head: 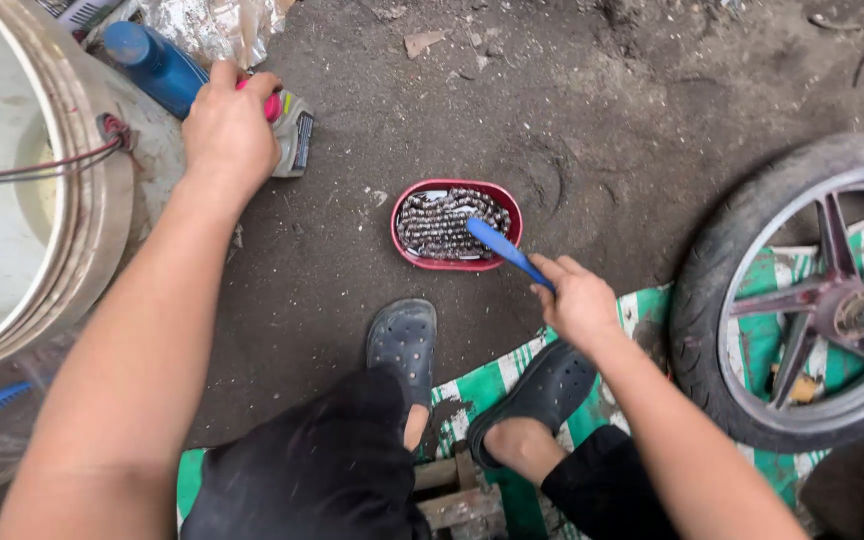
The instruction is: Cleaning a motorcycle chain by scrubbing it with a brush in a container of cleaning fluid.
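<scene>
Head view: coiled metal chain (449, 222), oval red tub (404, 245)

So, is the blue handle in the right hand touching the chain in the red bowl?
Touching. The head view shows the right hand holding the blue handle, whose far end rests on the coiled chain inside the red bowl, with no gap visible.

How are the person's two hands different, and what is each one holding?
The left hand reaches far out and grips a grey plastic bottle with a pink cap lying on the dirt ground; the right hand stays near the knee. It holds a thin blue-handled brush over the red oval tub of metal chain. Both are bare.
</scene>
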